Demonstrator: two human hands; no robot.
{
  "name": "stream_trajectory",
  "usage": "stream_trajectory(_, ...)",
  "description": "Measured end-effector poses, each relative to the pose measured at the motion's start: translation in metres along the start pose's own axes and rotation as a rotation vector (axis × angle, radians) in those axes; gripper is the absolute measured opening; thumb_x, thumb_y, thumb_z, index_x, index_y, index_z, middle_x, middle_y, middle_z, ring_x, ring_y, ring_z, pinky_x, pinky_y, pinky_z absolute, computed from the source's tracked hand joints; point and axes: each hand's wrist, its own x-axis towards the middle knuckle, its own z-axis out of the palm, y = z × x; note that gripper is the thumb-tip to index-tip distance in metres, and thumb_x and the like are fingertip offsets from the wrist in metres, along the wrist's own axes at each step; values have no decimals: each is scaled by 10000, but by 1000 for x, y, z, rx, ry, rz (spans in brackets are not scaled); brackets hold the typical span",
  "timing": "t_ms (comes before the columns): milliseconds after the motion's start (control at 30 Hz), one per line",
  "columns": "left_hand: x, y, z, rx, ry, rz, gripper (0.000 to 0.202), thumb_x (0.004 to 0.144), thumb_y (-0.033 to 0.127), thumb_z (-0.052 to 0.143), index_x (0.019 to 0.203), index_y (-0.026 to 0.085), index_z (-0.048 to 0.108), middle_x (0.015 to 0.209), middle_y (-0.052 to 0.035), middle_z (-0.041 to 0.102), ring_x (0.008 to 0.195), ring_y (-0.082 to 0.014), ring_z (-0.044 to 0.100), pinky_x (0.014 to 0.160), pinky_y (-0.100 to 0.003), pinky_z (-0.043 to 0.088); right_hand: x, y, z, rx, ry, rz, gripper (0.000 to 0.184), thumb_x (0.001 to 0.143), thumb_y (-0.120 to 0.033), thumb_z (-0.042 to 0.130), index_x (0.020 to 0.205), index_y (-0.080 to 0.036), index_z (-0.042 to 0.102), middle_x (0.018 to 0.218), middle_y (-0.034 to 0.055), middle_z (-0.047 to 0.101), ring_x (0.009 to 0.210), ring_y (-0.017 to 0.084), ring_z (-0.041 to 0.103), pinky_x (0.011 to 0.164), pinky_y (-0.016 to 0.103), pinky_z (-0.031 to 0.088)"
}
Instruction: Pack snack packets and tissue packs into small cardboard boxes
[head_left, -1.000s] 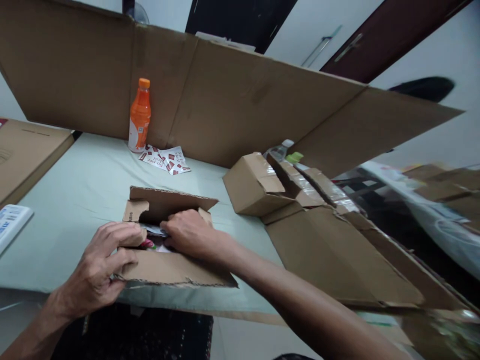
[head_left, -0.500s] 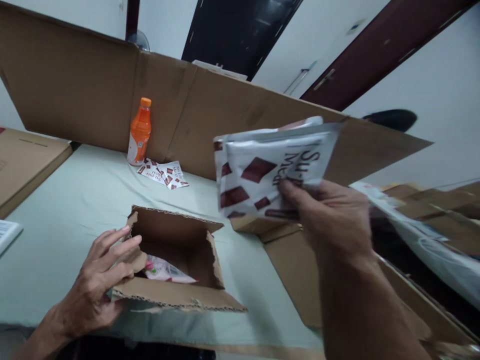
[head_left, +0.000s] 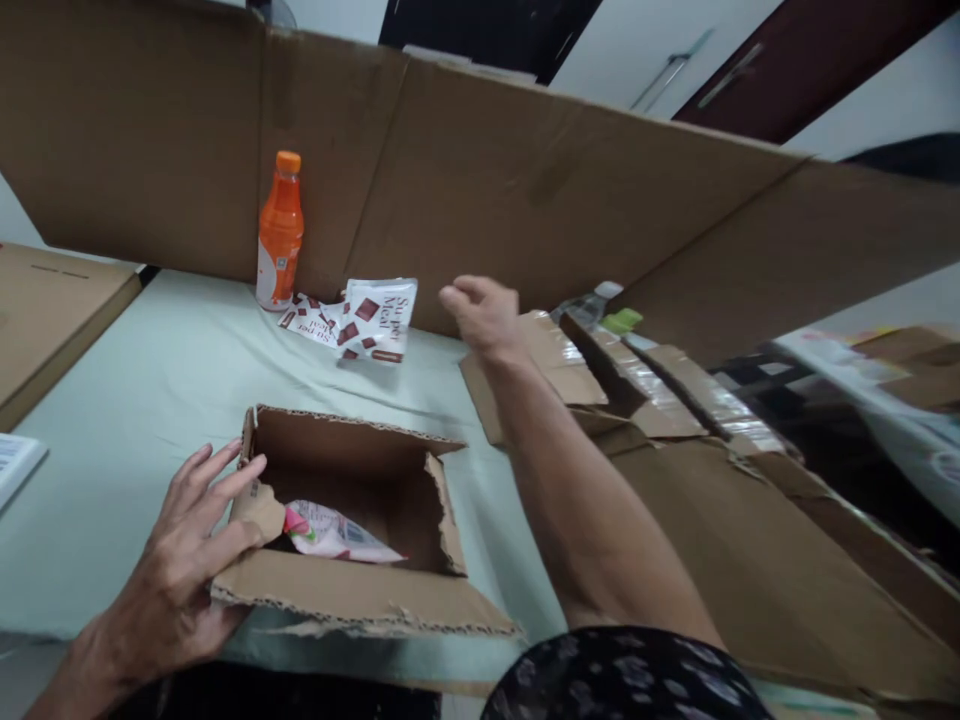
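Observation:
My left hand (head_left: 184,560) holds the left side of a small open cardboard box (head_left: 360,595), its fingers over the torn flap. Inside the box lies a pink and white packet (head_left: 341,535). Out past the box's far side, my right hand (head_left: 484,315) is loosely curled and slightly blurred, with nothing visible in it. Left of that hand, apart from it, is a white sachet with brown squares (head_left: 379,320), marked "Su-per Meal". It overlaps a similar sachet (head_left: 309,318) behind it; whether it rests fully on the cloth I cannot tell.
An orange drink bottle (head_left: 281,235) stands against a tall cardboard wall (head_left: 480,180) at the back. Opened cardboard boxes (head_left: 720,540) crowd the right side. Another cardboard box (head_left: 60,320) lies at the far left. Pale green cloth (head_left: 150,400) covers the table.
My right hand has let go of the sachets and moved left and away from me. A sachet now appears over those near the bottle. My left hand stays on the box.

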Motion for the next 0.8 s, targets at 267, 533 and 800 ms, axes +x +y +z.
stream_trajectory(267,-6,-3,5,-47,30,-15,197,903,142,571,1077,208,635,1613,-145,448,1539,-401,319,1182,-638,373,-137,-135,10,-189,-892,-274,140,958,-224,647,1047,-211,755,990,55,800,869,199,737,733,297,508)
stream_trajectory(533,-17,-3,13,-19,111,-14,116,900,150,592,999,188,638,1600,-185,449,1504,-407,358,1186,-662,354,-140,-130,86,-718,-1249,-335,166,959,-231,630,1044,-138,739,1004,133,798,862,228,715,656,292,383)
stream_trajectory(800,-19,-8,20,-95,170,-67,220,879,136,621,1083,217,612,1516,-183,474,1494,-417,357,1144,-680,396,-124,-111,-1,-29,-366,-107,161,856,-245,550,772,-213,683,708,5,685,612,146,572,558,246,423)
